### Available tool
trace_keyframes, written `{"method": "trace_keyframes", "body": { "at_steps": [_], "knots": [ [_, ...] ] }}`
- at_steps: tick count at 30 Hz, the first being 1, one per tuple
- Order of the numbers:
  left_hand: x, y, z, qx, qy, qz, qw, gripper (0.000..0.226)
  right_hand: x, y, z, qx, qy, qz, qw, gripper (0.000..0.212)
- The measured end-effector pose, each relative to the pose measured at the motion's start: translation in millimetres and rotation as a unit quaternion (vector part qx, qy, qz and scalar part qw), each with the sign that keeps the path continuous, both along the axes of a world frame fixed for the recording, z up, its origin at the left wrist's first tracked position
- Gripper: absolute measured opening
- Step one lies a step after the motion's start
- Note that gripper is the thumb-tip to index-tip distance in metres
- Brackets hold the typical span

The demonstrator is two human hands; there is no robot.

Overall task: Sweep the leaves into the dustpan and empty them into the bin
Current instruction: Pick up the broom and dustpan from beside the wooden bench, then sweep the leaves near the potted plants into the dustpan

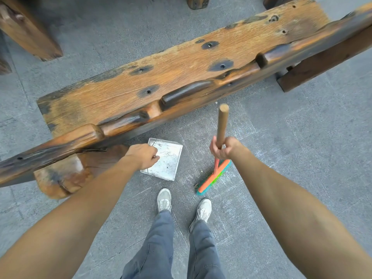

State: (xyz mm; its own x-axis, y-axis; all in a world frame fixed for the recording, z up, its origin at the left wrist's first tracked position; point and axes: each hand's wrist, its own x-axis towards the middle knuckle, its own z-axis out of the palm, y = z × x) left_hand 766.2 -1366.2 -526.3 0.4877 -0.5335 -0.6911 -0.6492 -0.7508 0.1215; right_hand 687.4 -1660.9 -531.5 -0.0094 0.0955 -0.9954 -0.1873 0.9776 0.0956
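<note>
Two white shoes (pixel 182 205) stand on the grey paving (pixel 281 158). Both bare forearms reach forward and down. The right hand (pixel 222 149) is wrapped tight round the one broom's wooden handle (pixel 222 123), held near upright; its orange and green head (pixel 214 177) rests on the ground just below the fist. The left hand (pixel 144 155) is closed, seemingly on a thin wire handle, over the single metal dustpan (pixel 167 164), which looks almost bare. Beyond lies one wooden bench (pixel 181 73).
</note>
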Motion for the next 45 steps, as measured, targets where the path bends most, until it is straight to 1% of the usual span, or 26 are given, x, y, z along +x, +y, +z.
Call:
{"method": "trace_keyframes", "body": {
  "at_steps": [3,5,6,8,9,11,13,14,16,17,18,21,24,25,28,30,32,33,35,38,42,45],
  "knots": [
    [-14.9,-3.0,9.0,-0.028,0.031,0.076,0.996,0.041,-37.7,-2.8,2.0,0.002,0.049,-0.036,0.998,0.021],
    [-27.7,-5.1,13.9,-0.051,0.052,0.127,0.989,0.047,-59.9,-9.0,0.4,0.007,0.059,-0.059,0.996,0.029],
    [-36.4,-5.9,17.2,-0.062,0.065,0.149,0.985,0.049,-69.8,-12.9,0.9,0.014,0.057,-0.052,0.997,0.035],
    [-50.6,-8.9,21.2,-0.085,0.086,0.187,0.975,0.051,-83.7,-17.7,4.2,0.017,0.051,-0.003,0.999,0.045],
    [-57.4,-9.8,23.8,-0.099,0.090,0.208,0.969,0.052,-88.0,-17.1,7.1,0.009,0.050,0.033,0.998,0.047],
    [-74.6,-11.6,30.7,-0.125,0.088,0.258,0.954,0.052,-97.5,-13.9,14.3,-0.011,0.036,0.106,0.994,0.044],
    [-92.5,-12.3,39.5,-0.140,0.069,0.298,0.942,0.053,-103.6,-11.3,24.1,-0.011,-0.003,0.183,0.983,0.044],
    [-98.7,-12.2,42.3,-0.146,0.061,0.314,0.936,0.054,-106.2,-9.9,27.7,-0.002,-0.036,0.247,0.968,0.046],
    [-118.4,-11.1,50.7,-0.164,0.040,0.351,0.921,0.056,-119.7,-2.5,44.9,-0.020,-0.107,0.385,0.916,0.050],
    [-128.5,-10.6,55.6,-0.172,0.030,0.372,0.912,0.056,-126.8,1.3,52.3,-0.035,-0.143,0.413,0.899,0.052],
    [-136.3,-9.9,59.2,-0.178,0.023,0.391,0.903,0.057,-132.8,5.9,58.4,-0.047,-0.158,0.418,0.893,0.053],
    [-161.2,-8.1,71.0,-0.189,0.006,0.447,0.874,0.059,-144.8,20.8,70.2,-0.083,-0.135,0.474,0.866,0.043],
    [-187.3,-2.9,84.7,-0.200,-0.007,0.501,0.842,0.059,-155.0,33.0,84.8,-0.093,-0.126,0.548,0.822,0.044],
    [-197.7,1.3,90.4,-0.206,-0.012,0.519,0.830,0.058,-159.7,39.0,91.9,-0.107,-0.136,0.567,0.806,0.046],
    [-225.1,13.3,102.0,-0.242,-0.015,0.565,0.788,0.054,-175.0,53.3,105.8,-0.135,-0.170,0.590,0.778,0.048],
    [-242.9,22.7,109.0,-0.263,-0.021,0.592,0.762,0.055,-177.9,59.5,103.7,-0.103,-0.147,0.626,0.758,0.045],
    [-260.9,34.6,114.4,-0.272,-0.027,0.612,0.743,0.056,-179.0,68.6,100.6,-0.078,-0.118,0.647,0.749,0.035],
    [-270.1,41.5,116.4,-0.277,-0.028,0.621,0.733,0.056,-182.0,75.2,100.6,-0.071,-0.106,0.659,0.741,0.029],
    [-286.3,54.7,118.8,-0.285,-0.031,0.637,0.716,0.057,-188.9,89.1,100.8,-0.075,-0.090,0.690,0.714,0.026],
    [-313.4,79.3,120.7,-0.283,-0.045,0.655,0.699,0.059,-204.4,116.9,100.0,-0.081,-0.084,0.726,0.678,0.023],
    [-348.8,117.7,118.0,-0.279,-0.058,0.673,0.683,0.059,-231.1,150.3,101.4,-0.066,-0.072,0.749,0.655,0.015],
    [-379.4,152.5,119.9,-0.274,-0.066,0.687,0.670,0.057,-253.2,177.3,107.4,-0.056,-0.063,0.771,0.632,0.022]
  ]
}}
